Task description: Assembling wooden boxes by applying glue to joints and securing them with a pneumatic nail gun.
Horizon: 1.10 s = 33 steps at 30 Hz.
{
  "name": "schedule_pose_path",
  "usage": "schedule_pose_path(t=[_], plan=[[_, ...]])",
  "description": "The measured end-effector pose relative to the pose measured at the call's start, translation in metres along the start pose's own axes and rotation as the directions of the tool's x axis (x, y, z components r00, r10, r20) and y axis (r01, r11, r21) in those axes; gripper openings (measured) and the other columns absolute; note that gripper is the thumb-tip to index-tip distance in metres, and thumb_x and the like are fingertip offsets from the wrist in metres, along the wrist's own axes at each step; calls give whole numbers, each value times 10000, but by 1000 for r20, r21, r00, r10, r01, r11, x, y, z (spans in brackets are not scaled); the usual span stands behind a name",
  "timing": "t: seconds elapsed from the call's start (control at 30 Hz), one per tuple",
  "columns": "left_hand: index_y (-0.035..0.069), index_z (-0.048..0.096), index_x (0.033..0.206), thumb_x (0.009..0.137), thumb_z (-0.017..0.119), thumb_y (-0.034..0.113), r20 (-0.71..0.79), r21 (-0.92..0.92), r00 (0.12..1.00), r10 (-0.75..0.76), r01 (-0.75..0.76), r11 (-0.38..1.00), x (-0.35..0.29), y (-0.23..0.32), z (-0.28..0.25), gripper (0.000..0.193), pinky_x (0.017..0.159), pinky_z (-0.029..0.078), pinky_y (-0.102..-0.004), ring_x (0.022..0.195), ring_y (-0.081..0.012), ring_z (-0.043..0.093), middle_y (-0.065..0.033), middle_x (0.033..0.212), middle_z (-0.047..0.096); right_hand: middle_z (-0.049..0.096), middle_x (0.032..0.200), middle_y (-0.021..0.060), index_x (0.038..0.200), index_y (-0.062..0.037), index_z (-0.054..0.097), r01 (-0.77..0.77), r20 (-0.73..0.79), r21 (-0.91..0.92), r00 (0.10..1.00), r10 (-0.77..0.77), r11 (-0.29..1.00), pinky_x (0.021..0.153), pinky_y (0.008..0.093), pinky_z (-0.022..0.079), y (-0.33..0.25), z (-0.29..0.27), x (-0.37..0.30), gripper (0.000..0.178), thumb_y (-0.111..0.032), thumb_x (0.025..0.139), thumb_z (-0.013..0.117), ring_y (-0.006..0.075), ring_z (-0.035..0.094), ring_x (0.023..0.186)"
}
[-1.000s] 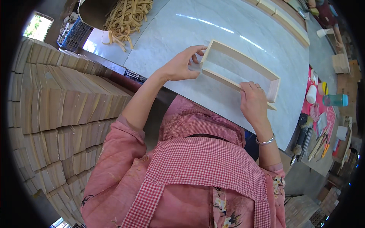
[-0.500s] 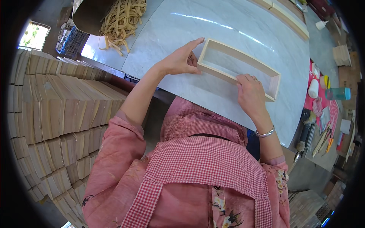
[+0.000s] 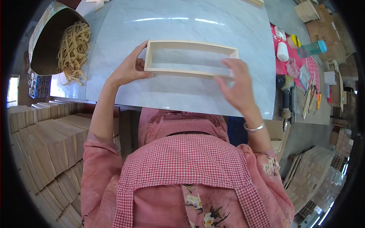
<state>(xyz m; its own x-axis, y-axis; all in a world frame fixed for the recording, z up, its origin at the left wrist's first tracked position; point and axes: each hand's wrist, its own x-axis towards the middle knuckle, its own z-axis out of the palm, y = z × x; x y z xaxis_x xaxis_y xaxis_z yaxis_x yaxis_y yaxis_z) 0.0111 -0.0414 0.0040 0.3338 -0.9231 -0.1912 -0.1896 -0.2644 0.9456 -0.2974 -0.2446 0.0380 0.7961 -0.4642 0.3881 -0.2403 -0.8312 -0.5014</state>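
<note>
A long rectangular frame of pale wood (image 3: 186, 73) lies on the table, and the tabletop shows through its middle. My left hand (image 3: 127, 70) grips its left end, index finger at the far corner and thumb at the near one, the other fingers curled between. Over the right end is my right hand (image 3: 239, 87), smeared by motion, with thumb and fingers apart. It covers part of the frame's near right corner, and whether it touches the wood I cannot tell.
A marbled pale table (image 3: 171, 93) carries the work. At the left, a tipped container (image 3: 43, 49) spills tan bands (image 3: 74, 49). Stacked wooden boards (image 3: 49, 140) stand left below. To the right are a white bottle (image 3: 282, 52), a teal bottle (image 3: 311, 49) and a power tool (image 3: 286, 104).
The wooden frame now lies almost straight across in front of me, where it was slanted before. My right hand has loosened from the near side, and its fingers have spread.
</note>
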Motion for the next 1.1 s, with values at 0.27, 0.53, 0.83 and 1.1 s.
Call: schedule_pose_path(t=[0.27,0.53,0.83,1.1], plan=[[15,484,1418,670,901,338,3,254,943,334,-324,911,20,-44,8,914,973,493,-414,1081,-319,573,-164,1331,562,449,1523,183,1535,-15,378,-346,343,219,903,260,912,1095,406,436,109,-39,-30,866,-75,766,772,334,500,1319],[25,491,1355,580,953,152,-48,204,982,182,-169,964,58,-61,17,911,821,541,-349,944,-270,597,-152,1166,642,510,1397,304,1463,30,455,43,424,146,900,-102,988,1051,433,473,203,-10,34,789,-207,813,834,414,547,1238],[26,456,1289,543,964,159,-90,208,995,-32,50,977,36,-52,29,913,752,533,-406,811,-311,631,-189,1103,650,404,1448,356,1552,63,205,377,-332,896,217,-918,-234,1072,458,473,219,51,99,1157,-148,676,931,422,532,1253],[54,429,1353,539,973,186,-54,256,998,28,-13,967,18,-39,57,988,802,541,-434,864,-335,639,-191,1109,645,434,1407,349,1527,52,255,-346,656,148,735,170,926,1063,472,473,68,-62,11,1120,-134,655,933,407,552,1221]])
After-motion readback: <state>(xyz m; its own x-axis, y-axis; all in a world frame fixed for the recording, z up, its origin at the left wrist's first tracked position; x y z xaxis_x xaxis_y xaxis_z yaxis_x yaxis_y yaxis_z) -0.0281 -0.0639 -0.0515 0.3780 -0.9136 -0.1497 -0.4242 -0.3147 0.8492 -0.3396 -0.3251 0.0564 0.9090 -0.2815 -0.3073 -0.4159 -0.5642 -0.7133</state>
